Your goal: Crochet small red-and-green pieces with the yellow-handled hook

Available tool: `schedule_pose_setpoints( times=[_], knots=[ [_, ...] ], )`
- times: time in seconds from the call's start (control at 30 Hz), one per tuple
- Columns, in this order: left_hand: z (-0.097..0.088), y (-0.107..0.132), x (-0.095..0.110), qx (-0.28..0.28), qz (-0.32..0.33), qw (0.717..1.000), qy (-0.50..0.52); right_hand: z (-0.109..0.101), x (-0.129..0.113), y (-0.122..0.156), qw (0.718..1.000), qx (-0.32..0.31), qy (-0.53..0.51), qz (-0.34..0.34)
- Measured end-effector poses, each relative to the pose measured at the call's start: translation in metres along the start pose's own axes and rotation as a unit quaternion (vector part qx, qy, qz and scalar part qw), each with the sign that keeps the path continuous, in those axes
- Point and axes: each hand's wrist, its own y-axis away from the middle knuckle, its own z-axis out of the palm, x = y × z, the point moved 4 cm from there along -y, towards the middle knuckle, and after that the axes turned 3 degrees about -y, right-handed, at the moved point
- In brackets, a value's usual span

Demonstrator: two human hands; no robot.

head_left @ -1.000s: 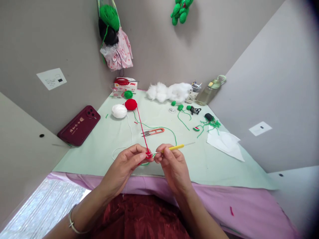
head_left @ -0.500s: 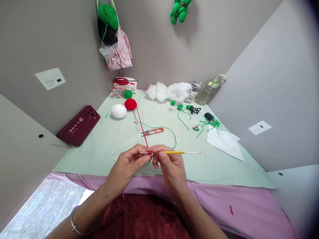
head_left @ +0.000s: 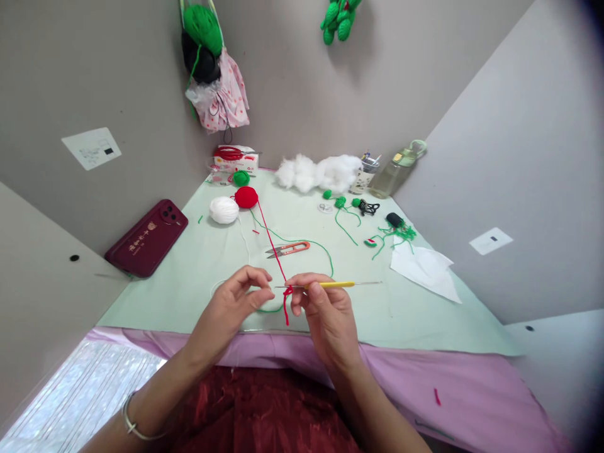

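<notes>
Since half a second ago the left hand has slipped leftward off the red yarn, whose tail now dangles from the crochet hook above the near edge of the worktop. The grip of the right hand pinches the yellow handle. The hook lies level and crosswise, tip pointing left at the left fingertips, just apart. The left grip curls nearly closed; whether it pinches anything I cannot tell.

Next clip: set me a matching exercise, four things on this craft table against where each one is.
1 crochet hook
2 phone
3 snips
4 bottle

A at the far right corner of the mat
B left of the mat, by the wall
C in the right hand
D flat in the middle of the mat

Pairs: 1-C, 2-B, 3-D, 4-A
</notes>
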Motion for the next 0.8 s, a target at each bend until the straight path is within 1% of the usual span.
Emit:
schedule_pose_setpoints(
  times=[0.07, 0.13, 0.2, 0.23, 0.33, 0.37, 0.4, 0.43, 0.47, 0.5, 0.53, 0.57, 0.6, 0.63, 0.67, 0.7, 0.73, 0.77, 0.8],
  knots=[
    [-0.002, 0.000, 0.004, 0.025, 0.006, 0.998, 0.064, -0.002, 0.000, 0.001, 1.000, -0.001, 0.016, -0.003],
    [0.003, -0.001, 0.008, 0.003, -0.010, 0.990, 0.138, -0.002, 0.001, 0.002, 0.999, -0.007, 0.030, -0.006],
    [0.014, -0.003, 0.015, -0.025, -0.032, 0.980, 0.194, -0.001, 0.002, 0.003, 0.999, -0.023, 0.037, -0.013],
    [0.019, -0.005, 0.020, -0.027, -0.032, 0.976, 0.214, 0.000, 0.002, 0.005, 0.998, -0.036, 0.040, -0.016],
    [0.029, -0.014, 0.037, -0.008, 0.018, 0.965, 0.261, 0.005, 0.003, 0.010, 0.995, -0.084, 0.046, -0.012],
    [0.030, -0.018, 0.042, -0.002, 0.039, 0.966, 0.256, 0.006, 0.003, 0.012, 0.994, -0.097, 0.046, -0.008],
    [0.029, -0.022, 0.046, -0.002, 0.061, 0.972, 0.227, 0.006, 0.002, 0.013, 0.993, -0.108, 0.044, -0.004],
    [0.027, -0.026, 0.050, -0.008, 0.084, 0.982, 0.167, 0.006, -0.001, 0.014, 0.992, -0.117, 0.040, -0.004],
    [0.023, -0.029, 0.054, -0.019, 0.109, 0.991, 0.079, 0.006, -0.004, 0.015, 0.992, -0.124, 0.034, -0.006],
    [0.019, -0.031, 0.056, -0.029, 0.133, 0.990, -0.030, 0.005, -0.007, 0.016, 0.991, -0.131, 0.026, -0.010],
    [0.013, -0.033, 0.058, -0.032, 0.149, 0.978, -0.142, 0.005, -0.011, 0.016, 0.990, -0.136, 0.017, -0.013],
    [0.007, -0.032, 0.060, -0.018, 0.171, 0.957, -0.233, 0.004, -0.014, 0.016, 0.990, -0.140, 0.010, -0.016],
    [0.001, -0.030, 0.063, 0.005, 0.186, 0.937, -0.295, 0.003, -0.018, 0.016, 0.990, -0.141, 0.005, -0.018],
    [-0.004, -0.027, 0.066, 0.036, 0.204, 0.922, -0.327, 0.003, -0.020, 0.016, 0.990, -0.143, 0.003, -0.017],
    [-0.007, -0.021, 0.070, 0.063, 0.223, 0.913, -0.334, 0.003, -0.022, 0.017, 0.990, -0.143, 0.003, -0.014],
    [-0.008, -0.015, 0.075, 0.088, 0.243, 0.911, -0.322, 0.004, -0.024, 0.017, 0.989, -0.144, 0.004, -0.008],
    [-0.006, -0.009, 0.078, 0.100, 0.256, 0.916, -0.291, 0.005, -0.025, 0.017, 0.989, -0.148, 0.002, -0.002],
    [-0.002, -0.004, 0.078, 0.087, 0.254, 0.929, -0.254, 0.006, -0.026, 0.018, 0.988, -0.153, -0.002, 0.005],
    [0.005, 0.000, 0.078, 0.054, 0.242, 0.943, -0.223, 0.008, -0.026, 0.019, 0.987, -0.160, -0.007, 0.013]
  ],
)
